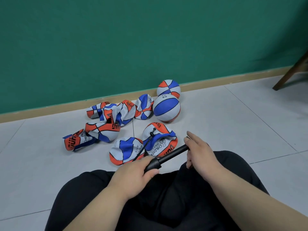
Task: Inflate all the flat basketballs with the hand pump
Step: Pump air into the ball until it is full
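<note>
Hand pump [168,156]: black, held slantwise above the person's lap, over the near part of the tiled floor [233,130].
Left hand [138,170]: fingers wrapped round the pump's thicker lower end.
Right hand [198,150]: curled about the upper end, forefinger stretched out; the handle itself is hidden, so the grip there is apparently closed.
Hose [144,146]: thin, black, running from the pump to the valve of the nearest flat basketball [164,144].
Second flat basketball [124,151]: just to the left, touching the first.
Heap of flat basketballs [108,120]: crumpled, orange, blue and white, farther back towards the floor's far edge.
Two inflated basketballs: one [166,107] beside the heap's right end, the other [168,88] behind it against the skirting of the green wall [150,39].
Chair leg [291,72]: wooden, far right corner.
</note>
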